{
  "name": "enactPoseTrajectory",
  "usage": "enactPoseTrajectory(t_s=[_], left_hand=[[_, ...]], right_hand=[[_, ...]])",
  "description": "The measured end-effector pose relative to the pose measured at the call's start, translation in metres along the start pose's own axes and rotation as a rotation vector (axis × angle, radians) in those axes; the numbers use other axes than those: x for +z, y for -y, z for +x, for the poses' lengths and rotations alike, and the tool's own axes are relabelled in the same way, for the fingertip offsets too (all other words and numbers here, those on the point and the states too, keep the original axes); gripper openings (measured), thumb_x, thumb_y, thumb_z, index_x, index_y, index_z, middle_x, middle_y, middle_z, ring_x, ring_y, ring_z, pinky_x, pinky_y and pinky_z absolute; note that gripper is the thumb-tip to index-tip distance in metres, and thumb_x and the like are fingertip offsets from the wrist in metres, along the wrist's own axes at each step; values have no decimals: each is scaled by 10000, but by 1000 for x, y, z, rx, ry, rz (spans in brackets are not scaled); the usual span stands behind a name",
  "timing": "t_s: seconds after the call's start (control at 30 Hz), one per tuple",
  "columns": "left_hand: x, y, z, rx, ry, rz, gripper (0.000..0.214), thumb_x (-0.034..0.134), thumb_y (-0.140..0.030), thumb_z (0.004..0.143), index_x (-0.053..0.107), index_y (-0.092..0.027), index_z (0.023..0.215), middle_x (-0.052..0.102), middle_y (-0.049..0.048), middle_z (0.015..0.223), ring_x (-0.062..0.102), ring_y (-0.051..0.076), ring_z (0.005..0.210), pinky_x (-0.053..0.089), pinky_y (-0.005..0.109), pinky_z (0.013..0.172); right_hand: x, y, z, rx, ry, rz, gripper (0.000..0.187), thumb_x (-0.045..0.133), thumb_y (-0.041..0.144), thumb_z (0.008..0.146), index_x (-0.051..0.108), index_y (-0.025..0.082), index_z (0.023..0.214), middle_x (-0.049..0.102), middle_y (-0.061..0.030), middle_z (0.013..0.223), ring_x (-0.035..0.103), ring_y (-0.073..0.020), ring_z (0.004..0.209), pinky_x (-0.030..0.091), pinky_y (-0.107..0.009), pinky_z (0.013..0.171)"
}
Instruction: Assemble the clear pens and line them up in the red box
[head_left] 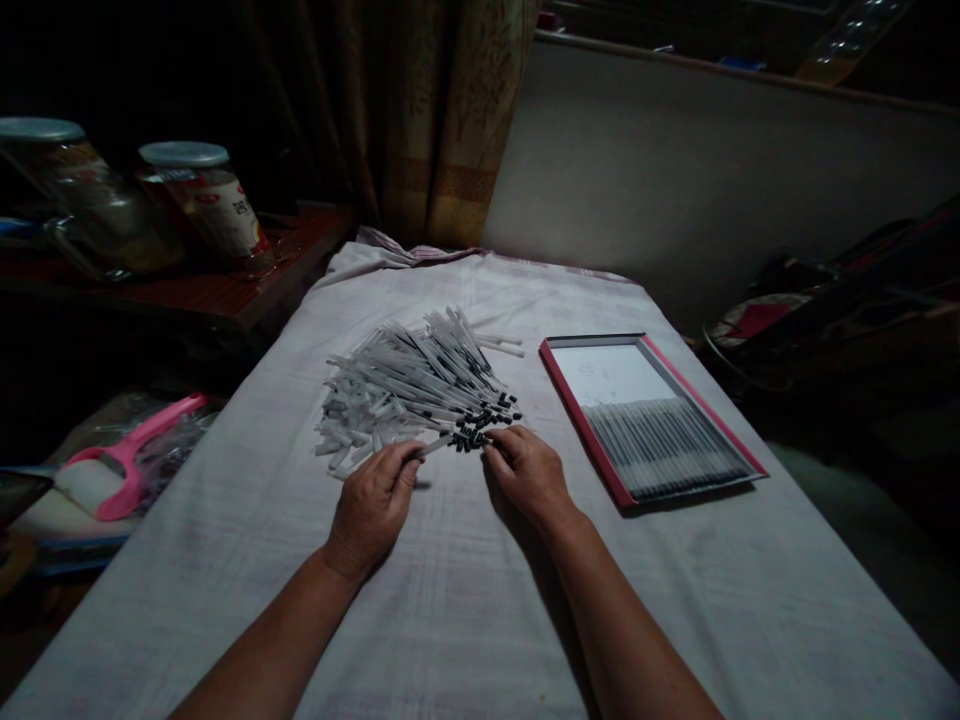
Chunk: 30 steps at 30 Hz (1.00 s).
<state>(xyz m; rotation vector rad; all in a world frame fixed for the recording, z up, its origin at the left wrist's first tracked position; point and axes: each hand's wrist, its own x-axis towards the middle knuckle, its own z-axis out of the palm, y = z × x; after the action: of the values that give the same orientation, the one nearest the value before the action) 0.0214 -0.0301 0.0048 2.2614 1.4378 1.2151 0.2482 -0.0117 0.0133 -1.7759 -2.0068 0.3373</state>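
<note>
Between thumb and fingers, my left hand (376, 500) pinches a thin translucent pen tube (433, 446) with a dark end pointing right. My right hand (529, 470) has its fingertips closed together at a small heap of black pen caps (471, 436); what lies between them is too small to make out. Beyond the hands spreads a pile of pen refills (420, 365), clear with dark ends. Short clear plastic pieces (352, 420) lie loose at the pile's left. To the right, an open box (589, 440) with red sides holds a row of finished-looking pens (675, 445) side by side.
A pale checked cloth (465, 600) covers the table. On the left, a dark red side table (247, 295) bears lidded jars (217, 205) and a glass mug (112, 240). Below it is a pink-handled object (142, 440). A curtain (465, 120) and wall (637, 150) stand behind.
</note>
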Motion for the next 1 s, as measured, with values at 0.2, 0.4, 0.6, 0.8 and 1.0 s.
enactPoseTrajectory(t_s=[0.2, 0.4, 0.6, 0.8, 1.0], left_hand=[[0, 1, 0, 9, 17, -6, 207, 481, -247, 969, 632, -199, 1102, 743, 61, 984, 712, 188, 881, 570, 296, 800], [1, 2, -1, 30, 10, 9, 212, 478, -254, 971, 633, -200, 1106, 743, 67, 999, 710, 194, 905, 570, 307, 809], [1, 1, -1, 22, 28, 11, 206, 484, -250, 965, 638, -200, 1093, 741, 69, 989, 708, 198, 902, 567, 309, 797], [1, 0, -1, 8, 42, 5, 209, 484, -262, 964, 642, -204, 1088, 740, 66, 979, 707, 197, 889, 569, 311, 803], [2, 2, -1, 51, 17, 32, 202, 481, -247, 970, 628, -202, 1101, 742, 70, 993, 708, 198, 901, 569, 316, 805]], right_hand=[[2, 10, 1, -10, 5, -48, 240, 647, 253, 855, 728, 239, 1081, 716, -64, 1033, 658, -222, 932, 479, -299, 787], [7, 10, 2, -42, 11, -61, 201, 634, 243, 876, 732, 259, 1051, 708, -56, 1022, 660, -206, 889, 471, -278, 730], [9, 12, 2, -94, 0, -87, 179, 612, 255, 902, 725, 259, 1041, 699, -52, 1035, 660, -197, 880, 452, -263, 684], [7, 18, 3, -79, 35, -115, 123, 609, 238, 895, 712, 238, 962, 692, -58, 1007, 651, -201, 876, 446, -268, 692], [9, 13, 0, -27, 26, -66, 145, 542, 240, 905, 681, 209, 929, 704, -80, 922, 648, -219, 839, 458, -288, 701]])
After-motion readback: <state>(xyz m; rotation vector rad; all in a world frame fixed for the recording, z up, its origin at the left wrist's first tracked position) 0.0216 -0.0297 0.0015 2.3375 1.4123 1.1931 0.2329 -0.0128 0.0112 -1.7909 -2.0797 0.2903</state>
